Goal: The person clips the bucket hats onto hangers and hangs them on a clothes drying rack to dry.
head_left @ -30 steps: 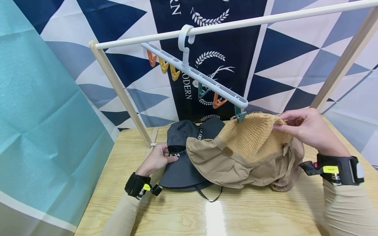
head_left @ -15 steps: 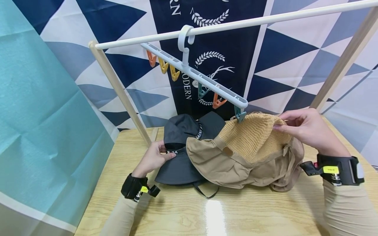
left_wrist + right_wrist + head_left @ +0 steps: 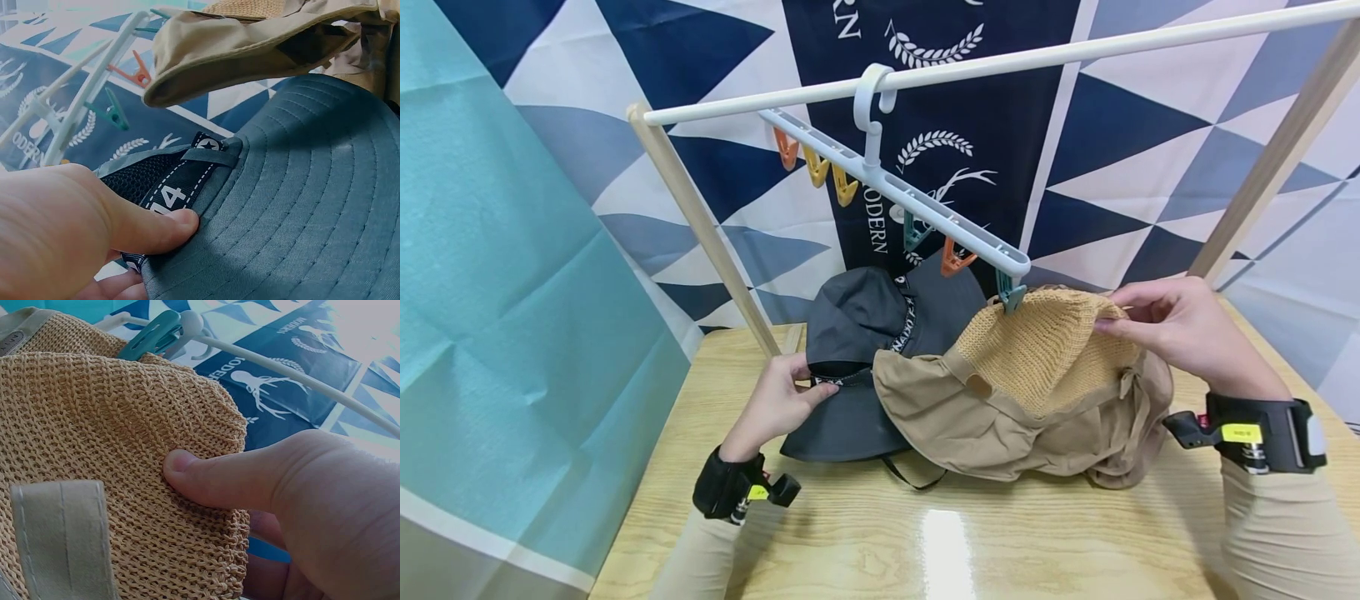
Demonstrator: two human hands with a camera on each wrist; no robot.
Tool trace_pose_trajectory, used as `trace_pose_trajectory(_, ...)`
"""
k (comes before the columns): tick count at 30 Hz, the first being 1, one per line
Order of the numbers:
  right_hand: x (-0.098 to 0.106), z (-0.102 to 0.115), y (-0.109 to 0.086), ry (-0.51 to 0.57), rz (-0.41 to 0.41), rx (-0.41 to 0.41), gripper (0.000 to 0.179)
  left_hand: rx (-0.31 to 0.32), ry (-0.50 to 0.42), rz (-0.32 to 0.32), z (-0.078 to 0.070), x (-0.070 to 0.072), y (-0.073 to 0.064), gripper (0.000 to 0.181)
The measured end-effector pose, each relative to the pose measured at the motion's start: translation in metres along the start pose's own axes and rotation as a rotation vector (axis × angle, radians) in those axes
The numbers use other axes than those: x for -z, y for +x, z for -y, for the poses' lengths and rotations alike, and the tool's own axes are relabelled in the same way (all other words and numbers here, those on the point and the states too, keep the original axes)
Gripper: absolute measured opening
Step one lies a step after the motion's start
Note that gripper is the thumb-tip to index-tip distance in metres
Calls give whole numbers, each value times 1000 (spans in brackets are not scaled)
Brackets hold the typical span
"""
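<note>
I have the left hand clamped on the black hat, thumb over the printed band inside and fingers tucked beneath the edge. I judge the band a good place to pinch: it is probably firmer than the cloth about it, and the whole hat can be steered from there. The right hand is pinched on the woven crown of the tan hat, thumb flat on the knit, its other fingers mostly hidden from me. I read that hold as a steadying one, stopping the crown from sagging away from the teal clip.

That clip seems to bite the crown's upper edge, though the exact contact is hard to see. The tan brim droops across the black hat and covers part of it. The clip hangs at the near end of the hanger, with five more clips along it. The hanger hooks over the white rod, presumably to bear the load above the table. Whether the black hat touches the table, I cannot tell.
</note>
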State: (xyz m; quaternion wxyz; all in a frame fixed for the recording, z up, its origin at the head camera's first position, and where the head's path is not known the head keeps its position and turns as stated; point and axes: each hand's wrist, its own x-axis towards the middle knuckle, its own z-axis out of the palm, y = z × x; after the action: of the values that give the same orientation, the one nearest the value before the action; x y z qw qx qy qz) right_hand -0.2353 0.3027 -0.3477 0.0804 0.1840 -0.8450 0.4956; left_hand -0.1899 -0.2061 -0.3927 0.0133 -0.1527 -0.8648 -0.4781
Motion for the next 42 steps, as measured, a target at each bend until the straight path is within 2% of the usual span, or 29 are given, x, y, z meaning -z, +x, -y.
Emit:
trace_pose_trajectory(9,1,0,0,8,4,-11,33,-107,70,-119,-6,8,-5,21)
trace_pose_trajectory(17,0,-2,1,19,9,8,34,-93,90,-210,-10,17,-8,25)
trace_pose_trajectory(32,0,-1,1,28,11,21,34,-123,126,-371,-17,39,-15,25)
trace_pose_trajectory(39,0,-1,1,28,16,10,33,-88,144,-427,-19,48,-18,26)
trace_pose_trajectory(42,0,-1,1,20,17,2,31,-95,158,-433,-19,51,-19,28)
